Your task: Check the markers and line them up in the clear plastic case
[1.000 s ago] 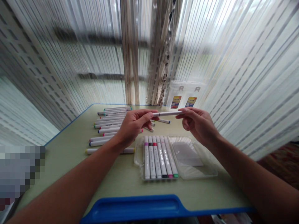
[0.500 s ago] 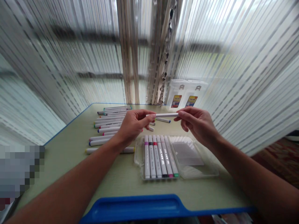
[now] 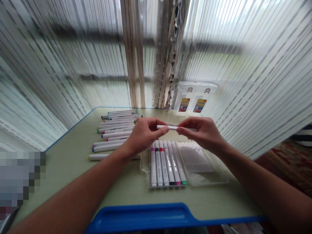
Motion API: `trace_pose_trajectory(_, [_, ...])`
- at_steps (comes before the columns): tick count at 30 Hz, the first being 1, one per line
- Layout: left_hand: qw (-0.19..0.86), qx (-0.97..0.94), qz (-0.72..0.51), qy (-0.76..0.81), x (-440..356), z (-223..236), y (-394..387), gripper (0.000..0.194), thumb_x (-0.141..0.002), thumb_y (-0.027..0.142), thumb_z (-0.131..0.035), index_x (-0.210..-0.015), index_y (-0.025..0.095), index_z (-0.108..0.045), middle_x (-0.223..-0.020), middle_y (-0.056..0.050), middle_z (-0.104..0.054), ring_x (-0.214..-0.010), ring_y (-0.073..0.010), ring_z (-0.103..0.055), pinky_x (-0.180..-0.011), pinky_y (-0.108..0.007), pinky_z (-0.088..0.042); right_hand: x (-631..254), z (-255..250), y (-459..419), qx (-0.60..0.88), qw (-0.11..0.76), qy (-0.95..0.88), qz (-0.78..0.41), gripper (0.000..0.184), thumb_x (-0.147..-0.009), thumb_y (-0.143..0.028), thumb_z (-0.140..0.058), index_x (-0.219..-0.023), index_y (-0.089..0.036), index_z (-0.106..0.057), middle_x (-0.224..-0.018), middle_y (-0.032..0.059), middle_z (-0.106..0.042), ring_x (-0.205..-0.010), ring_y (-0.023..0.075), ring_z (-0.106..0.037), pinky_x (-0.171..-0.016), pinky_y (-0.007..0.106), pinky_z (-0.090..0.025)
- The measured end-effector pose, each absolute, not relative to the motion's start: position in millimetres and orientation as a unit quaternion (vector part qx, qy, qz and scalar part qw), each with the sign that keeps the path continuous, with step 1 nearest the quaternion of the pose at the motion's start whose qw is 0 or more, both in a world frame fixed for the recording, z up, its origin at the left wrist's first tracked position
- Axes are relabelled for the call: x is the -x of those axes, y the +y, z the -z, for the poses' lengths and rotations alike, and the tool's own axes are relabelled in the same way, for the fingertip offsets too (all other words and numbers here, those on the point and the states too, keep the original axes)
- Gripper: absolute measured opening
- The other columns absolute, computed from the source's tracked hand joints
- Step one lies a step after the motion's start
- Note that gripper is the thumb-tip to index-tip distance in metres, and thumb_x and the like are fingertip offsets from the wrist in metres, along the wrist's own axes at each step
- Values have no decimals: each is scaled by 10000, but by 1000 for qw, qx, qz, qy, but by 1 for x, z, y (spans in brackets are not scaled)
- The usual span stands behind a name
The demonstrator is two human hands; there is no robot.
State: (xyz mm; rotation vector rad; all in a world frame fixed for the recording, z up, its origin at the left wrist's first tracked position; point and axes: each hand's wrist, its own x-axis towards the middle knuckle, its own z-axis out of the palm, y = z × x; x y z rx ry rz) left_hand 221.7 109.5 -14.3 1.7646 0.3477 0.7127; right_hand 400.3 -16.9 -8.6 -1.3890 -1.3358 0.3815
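Level above the table, a white marker [image 3: 173, 128] is pinched at both sides. My left hand [image 3: 145, 134] grips it near its left end between thumb and fingers. My right hand [image 3: 203, 130] is closed on it farther right, with a part of the barrel showing past the thumb. Below the hands lies an open clear plastic case [image 3: 149, 185]. Several white markers [image 3: 164, 167] with coloured bands and ends stand side by side in its left half. A white card or sheet [image 3: 195, 159] shows in its right half.
Several loose white markers [image 3: 115, 133] lie in a column at the left, partly behind my left forearm. Two clear cases with labels [image 3: 184, 104] stand at the back beside a striped curtain [image 3: 85, 58]. A blue tray edge [image 3: 143, 216] borders the table in front.
My hands have come closer together along the marker, the right one moving left. Both have sunk a little, and the marker is lower.
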Motion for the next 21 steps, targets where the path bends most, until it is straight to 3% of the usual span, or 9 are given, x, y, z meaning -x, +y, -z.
trace_pose_trajectory(6, [505, -801, -285, 151, -223, 17, 103, 309, -826, 341, -738, -991, 81, -773, -702, -48, -681, -566, -102, -554, -528, -228, -465, -401, 14, -17, 614, 507, -596, -105, 263, -709, -392, -875, -756, -148, -787, -676, 57, -734, -597, 137, -621, -560, 257, -484])
trace_pose_trajectory(21, [487, -825, -266, 104, -224, 14, 96, 292, -894, 294, -620, -1042, 82, -755, -699, -43, -657, -565, -110, -533, -507, -229, -421, -401, 14, -18, 660, 434, -609, -68, 390, -774, -527, -795, -756, -138, -798, -622, 53, -689, -544, 123, -544, -488, 249, -385])
